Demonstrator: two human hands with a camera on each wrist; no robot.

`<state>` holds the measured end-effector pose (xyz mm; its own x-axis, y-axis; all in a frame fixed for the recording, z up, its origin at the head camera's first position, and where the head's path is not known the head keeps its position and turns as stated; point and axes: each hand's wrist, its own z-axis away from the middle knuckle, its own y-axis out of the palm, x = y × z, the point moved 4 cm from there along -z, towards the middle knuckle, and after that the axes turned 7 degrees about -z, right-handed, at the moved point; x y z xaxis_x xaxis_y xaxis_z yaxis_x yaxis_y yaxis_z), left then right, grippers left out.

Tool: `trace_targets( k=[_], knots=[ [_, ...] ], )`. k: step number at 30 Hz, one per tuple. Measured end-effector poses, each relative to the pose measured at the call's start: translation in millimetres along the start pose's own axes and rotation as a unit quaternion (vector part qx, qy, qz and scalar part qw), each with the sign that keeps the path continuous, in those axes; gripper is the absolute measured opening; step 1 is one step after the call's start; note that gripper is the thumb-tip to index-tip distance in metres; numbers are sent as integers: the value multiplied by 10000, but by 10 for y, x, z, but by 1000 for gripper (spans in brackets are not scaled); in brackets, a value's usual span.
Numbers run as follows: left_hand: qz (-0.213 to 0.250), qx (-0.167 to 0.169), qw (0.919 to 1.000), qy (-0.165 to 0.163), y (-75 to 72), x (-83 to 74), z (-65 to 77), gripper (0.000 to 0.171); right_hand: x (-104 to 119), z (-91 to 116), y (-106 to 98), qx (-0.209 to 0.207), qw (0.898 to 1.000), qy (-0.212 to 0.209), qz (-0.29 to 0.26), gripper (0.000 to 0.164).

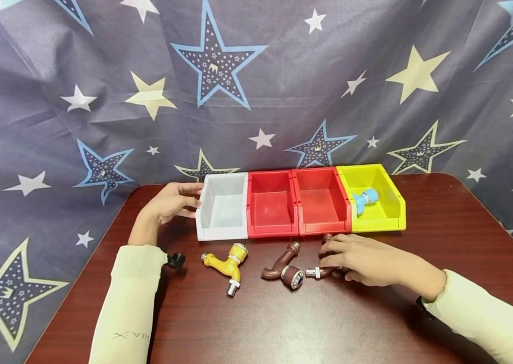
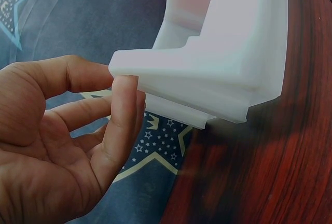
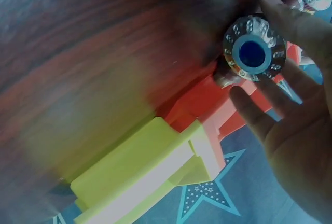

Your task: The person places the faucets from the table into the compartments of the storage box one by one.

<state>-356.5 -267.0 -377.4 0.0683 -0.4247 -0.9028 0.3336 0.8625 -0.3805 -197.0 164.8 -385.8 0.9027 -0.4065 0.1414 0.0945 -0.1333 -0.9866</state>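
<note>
The right hand (image 1: 366, 260) lies on the dark table (image 1: 284, 323), fingers curled around a brown tap (image 1: 325, 270). Next to it lie another brown tap (image 1: 284, 265) and a yellow tap (image 1: 226, 263). Farther back, the left hand (image 1: 170, 202) is open, its straight fingers touching the white bin (image 1: 222, 230). Only the right wrist view shows the held tap's blue knob (image 3: 253, 52).

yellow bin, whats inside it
The yellow bin holds one light blue faucet, lying near its left wall. The bin's front lip hides a strip of the floor just behind it, so anything small lying there cannot be seen.
</note>
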Motion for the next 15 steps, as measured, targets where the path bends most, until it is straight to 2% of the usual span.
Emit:
trace_targets(
  k=[5,9,12,15],
  knots=[
    [8,25,10000,-51,-2,2,11,64,-45,4,9,-73,9997,-201,-116,54],
    [4,37,10000,-38,-2,-2,9,65,-39,9,-13,-410,9988,-210,-147,43],
    [16,43,10000,-4,-5,-1,2,64,-3,-14,-47,-757,9971,58,46,33],
    [26,56,10000,-3,-11,7,-6,64,36,-42,-59,-841,9948,519,252,37]
  ],
)
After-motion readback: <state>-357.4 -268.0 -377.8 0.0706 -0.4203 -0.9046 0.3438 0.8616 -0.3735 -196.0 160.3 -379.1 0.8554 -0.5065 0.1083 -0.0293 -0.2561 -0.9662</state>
